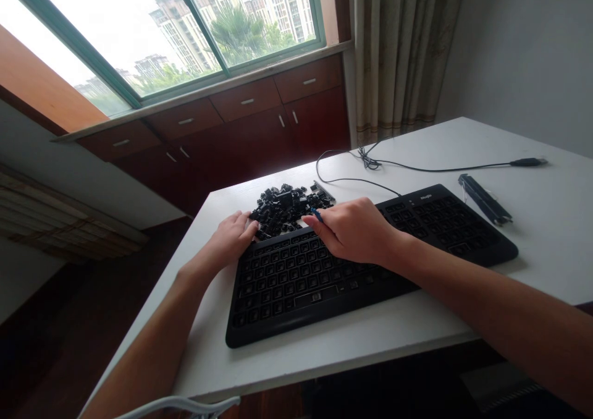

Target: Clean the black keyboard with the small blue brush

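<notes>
- In the head view I have a wide, black plastic keyboard (324,301) with bare square key sockets, lying at a slant on the white, smooth worktop (259,369).
- Just behind its left part I see a loose heap of small black plastic keycaps (280,212), resting on the worktop; a thin grey strip (324,190) lies at the heap's right edge.
- My right hand (359,227) is over the middle of the keyboard, its fingers curled and gripping a small blue object (316,214) between thumb and forefinger; most of it is hidden, so I can't tell its shape.
- My left hand (231,237) is at the heap's left edge, near the keyboard's far left corner, thumb and fingers reaching to the keycaps; I can't tell whether they grip a piece.
- A thin black cable (421,170) runs from the keyboard's back edge, loops into a bundle, and ends in a plug (528,162) on the right.
- Long, narrow black pieces (485,199) lie just behind the keyboard's right end.
- Beyond the worktop I see red-brown wooden cabinets (231,141) below a green-framed window (227,71).
</notes>
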Motion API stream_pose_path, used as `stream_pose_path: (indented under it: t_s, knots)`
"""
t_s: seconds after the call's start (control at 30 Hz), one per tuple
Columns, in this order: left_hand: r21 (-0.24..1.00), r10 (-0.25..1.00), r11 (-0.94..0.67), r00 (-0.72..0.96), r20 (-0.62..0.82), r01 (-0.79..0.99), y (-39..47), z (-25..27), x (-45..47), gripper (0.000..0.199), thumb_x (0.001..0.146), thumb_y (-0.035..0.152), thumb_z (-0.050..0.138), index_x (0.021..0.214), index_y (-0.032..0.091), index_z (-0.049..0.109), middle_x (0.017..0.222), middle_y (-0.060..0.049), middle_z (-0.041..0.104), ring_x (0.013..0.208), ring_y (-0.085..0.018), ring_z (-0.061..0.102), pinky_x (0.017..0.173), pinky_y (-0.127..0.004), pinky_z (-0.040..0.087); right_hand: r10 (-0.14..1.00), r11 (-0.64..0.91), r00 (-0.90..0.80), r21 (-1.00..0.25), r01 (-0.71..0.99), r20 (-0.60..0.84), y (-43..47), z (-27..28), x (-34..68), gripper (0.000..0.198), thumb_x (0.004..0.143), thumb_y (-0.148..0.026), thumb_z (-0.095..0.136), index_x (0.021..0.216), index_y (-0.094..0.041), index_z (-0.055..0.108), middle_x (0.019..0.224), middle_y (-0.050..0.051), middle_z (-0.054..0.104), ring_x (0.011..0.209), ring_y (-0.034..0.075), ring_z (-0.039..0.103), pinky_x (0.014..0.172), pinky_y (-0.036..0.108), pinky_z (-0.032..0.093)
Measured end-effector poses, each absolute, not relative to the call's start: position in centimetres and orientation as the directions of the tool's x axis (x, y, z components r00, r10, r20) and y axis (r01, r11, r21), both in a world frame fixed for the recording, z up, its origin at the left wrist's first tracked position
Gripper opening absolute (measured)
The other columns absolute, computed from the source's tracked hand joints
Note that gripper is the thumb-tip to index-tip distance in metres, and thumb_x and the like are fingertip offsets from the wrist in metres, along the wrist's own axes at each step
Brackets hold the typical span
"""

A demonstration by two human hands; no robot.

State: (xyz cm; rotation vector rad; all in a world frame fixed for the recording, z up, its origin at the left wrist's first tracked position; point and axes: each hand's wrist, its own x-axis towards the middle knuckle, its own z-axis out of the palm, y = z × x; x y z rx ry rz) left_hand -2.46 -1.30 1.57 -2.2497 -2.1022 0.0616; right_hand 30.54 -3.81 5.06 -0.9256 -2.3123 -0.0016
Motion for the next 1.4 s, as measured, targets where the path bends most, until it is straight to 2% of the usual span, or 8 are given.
stream_pose_path:
  t_s: [0.13,0.33,0.47,0.67,0.93,1.1,1.23,1.4]
  knots:
    - [-0.08,0.995,-0.097,0.099,0.018,0.992,-1.3,1.4,-2.7,0.057,0.092,0.041,0.035,0.136,0.012,0.056,0.141,-0.016,0.057,0.14,-0.035,0.04,0.114,-0.049,0.034,0.612,0.756,-0.542,-0.226,0.614,0.576,-3.8,5.0,30.5,0.058,0.104,-0.047,0.028,0.068,-0.016,0.061,0.058,0.002,0.062,0.049,0.01,0.044,0.053,0.028,0.016]
    - [-0.058,0.999,-0.05,0.051,0.013,0.997,-1.2,1.3,-2.7,0.063,0.094,0.045,0.029,0.141,0.009,0.05,0.143,-0.017,0.055,0.142,-0.034,0.038,0.115,-0.047,0.033,0.579,0.789,-0.562,-0.235,0.567,0.591,-3.9,5.1,30.6,0.058,0.103,-0.047,0.03,0.064,-0.016,0.06,0.054,0.0,0.056,0.047,0.009,0.039,0.053,0.027,0.016]
    - [-0.076,0.992,-0.127,0.128,0.011,0.989,-1.2,0.9,-3.4,0.057,0.092,0.042,0.034,0.136,0.012,0.056,0.145,-0.016,0.053,0.143,-0.035,0.036,0.116,-0.048,0.031,0.55,0.815,-0.584,-0.229,0.532,0.597,-3.9,5.1,30.7,0.058,0.103,-0.047,0.031,0.063,-0.017,0.059,0.052,-0.002,0.054,0.047,0.008,0.038,0.052,0.027,0.016]
    - [-0.06,0.998,-0.062,0.063,0.007,0.996,-1.3,1.4,-2.6,0.064,0.094,0.045,0.029,0.141,0.007,0.049,0.144,-0.018,0.054,0.143,-0.034,0.037,0.115,-0.047,0.031,0.547,0.815,-0.589,-0.219,0.536,0.594,-3.8,5.0,30.7,0.057,0.103,-0.047,0.03,0.064,-0.017,0.059,0.053,-0.001,0.056,0.047,0.009,0.037,0.052,0.027,0.016]
    - [-0.057,0.999,-0.009,0.006,-0.041,0.998,-1.4,2.0,-1.6,0.072,0.096,0.047,0.022,0.144,-0.002,0.042,0.15,-0.023,0.047,0.145,-0.034,0.034,0.118,-0.045,0.029,0.584,0.778,-0.571,-0.199,0.595,0.578,-3.8,5.0,30.5,0.056,0.103,-0.046,0.03,0.068,-0.016,0.061,0.058,0.002,0.063,0.048,0.009,0.043,0.053,0.027,0.017]
    - [-0.071,0.999,-0.032,0.03,-0.025,0.997,-1.4,2.0,-1.7,0.067,0.096,0.045,0.025,0.143,0.002,0.047,0.15,-0.021,0.049,0.145,-0.033,0.036,0.117,-0.046,0.031,0.585,0.773,-0.558,-0.197,0.603,0.589,-3.8,5.0,30.5,0.056,0.103,-0.046,0.03,0.067,-0.016,0.06,0.056,0.001,0.061,0.047,0.009,0.041,0.052,0.027,0.016]
    - [-0.077,1.0,0.009,-0.011,-0.024,0.997,-1.3,2.0,-1.6,0.069,0.096,0.046,0.024,0.144,0.001,0.044,0.149,-0.021,0.049,0.144,-0.032,0.036,0.117,-0.044,0.032,0.571,0.784,-0.559,-0.198,0.588,0.602,-3.8,4.9,30.5,0.056,0.103,-0.046,0.03,0.064,-0.017,0.057,0.054,0.0,0.059,0.047,0.009,0.039,0.052,0.026,0.016]
    - [-0.089,0.999,-0.045,0.045,-0.002,0.995,-1.3,1.6,-2.2,0.066,0.096,0.044,0.027,0.143,0.002,0.047,0.148,-0.02,0.051,0.143,-0.033,0.038,0.116,-0.045,0.033,0.555,0.8,-0.566,-0.204,0.565,0.61,-3.8,5.0,30.6,0.055,0.103,-0.046,0.031,0.062,-0.017,0.055,0.053,-0.001,0.057,0.047,0.009,0.038,0.052,0.026,0.015]
